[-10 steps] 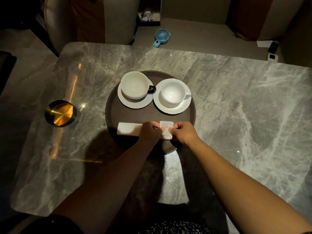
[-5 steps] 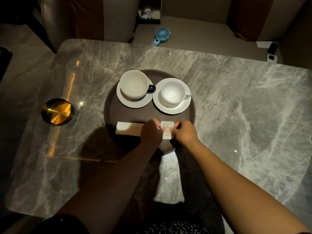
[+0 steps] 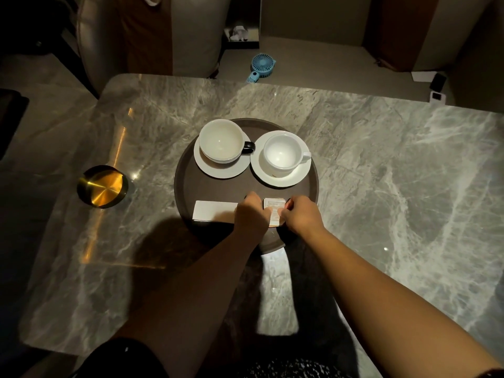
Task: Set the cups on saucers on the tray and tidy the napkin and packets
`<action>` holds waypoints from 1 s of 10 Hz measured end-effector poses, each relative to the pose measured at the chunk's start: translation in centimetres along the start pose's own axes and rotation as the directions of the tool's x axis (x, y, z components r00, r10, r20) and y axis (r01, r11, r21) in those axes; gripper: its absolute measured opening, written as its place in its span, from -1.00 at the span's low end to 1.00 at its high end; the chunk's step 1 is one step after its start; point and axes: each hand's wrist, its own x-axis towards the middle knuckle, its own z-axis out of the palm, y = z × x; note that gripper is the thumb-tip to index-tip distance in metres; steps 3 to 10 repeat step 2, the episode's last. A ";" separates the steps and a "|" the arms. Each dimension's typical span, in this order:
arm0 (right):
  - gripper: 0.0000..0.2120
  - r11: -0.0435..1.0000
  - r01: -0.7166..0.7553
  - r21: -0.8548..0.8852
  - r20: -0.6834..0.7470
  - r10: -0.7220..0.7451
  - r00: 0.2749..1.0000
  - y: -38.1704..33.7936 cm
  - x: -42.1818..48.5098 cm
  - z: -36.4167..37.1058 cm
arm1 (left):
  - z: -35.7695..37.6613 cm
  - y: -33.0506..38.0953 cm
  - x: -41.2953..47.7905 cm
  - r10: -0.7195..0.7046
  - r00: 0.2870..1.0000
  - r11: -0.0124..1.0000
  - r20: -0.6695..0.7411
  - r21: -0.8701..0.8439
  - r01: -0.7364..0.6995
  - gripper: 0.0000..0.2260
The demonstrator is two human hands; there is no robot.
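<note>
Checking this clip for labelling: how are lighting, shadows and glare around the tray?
Head view: dim; a shadow covers the near edge of the tray and table; an orange glare streak runs past the brass dish; print on the packets is too blurred to read.

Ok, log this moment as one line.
left hand, right hand: pinch packet stack | tray: napkin beside stack | black-handled cup, white cup: on saucers
</note>
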 end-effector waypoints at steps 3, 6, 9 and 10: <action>-0.81 0.999 0.020 0.035 -0.059 -0.018 0.998 0.0 -0.7 -0.8 | -2.0 0.3 0.4 -0.130 0.979 0.992 0.160 0.016 0.129 -0.69; -0.81 0.999 0.020 0.035 -0.059 -0.018 0.998 0.0 -0.7 -0.8 | -2.0 0.3 0.4 -0.130 0.979 0.992 0.160 0.016 0.129 -0.69; -0.81 0.999 0.020 0.035 -0.059 -0.018 0.998 0.0 -0.7 -0.8 | -2.0 0.3 0.4 -0.130 0.979 0.992 0.160 0.016 0.129 -0.69; -0.81 0.999 0.020 0.035 -0.059 -0.018 0.998 0.0 -0.7 -0.8 | -2.0 0.3 0.4 -0.130 0.979 0.992 0.160 0.016 0.129 -0.69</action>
